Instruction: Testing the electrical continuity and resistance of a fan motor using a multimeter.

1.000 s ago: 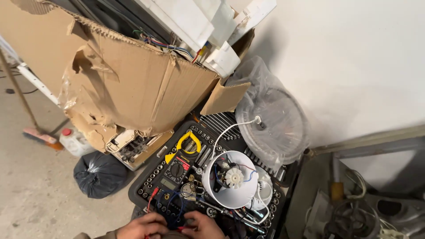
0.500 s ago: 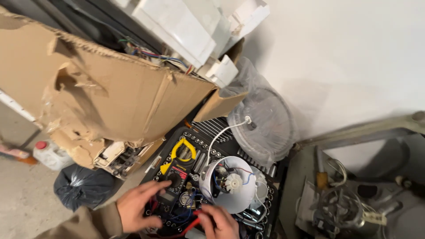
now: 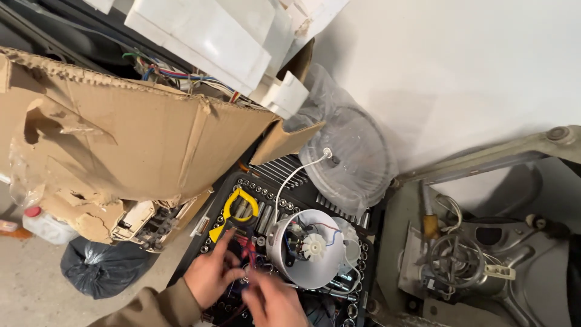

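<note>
Head view: left hand (image 3: 209, 275) and right hand (image 3: 275, 300) over crowded socket case (image 3: 357, 266), grip state indiscernible.

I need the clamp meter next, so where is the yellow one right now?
In the head view, the yellow clamp meter lies on the open black socket set case, left of the white motor housing and just above the left hand.

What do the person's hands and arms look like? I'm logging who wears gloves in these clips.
Both hands are bare, with no gloves. The left hand comes out of a tan long sleeve with a loose cuff at the wrist. The right hand is motion-blurred, its wrist out of frame; no rings or watch can be made out.
</note>
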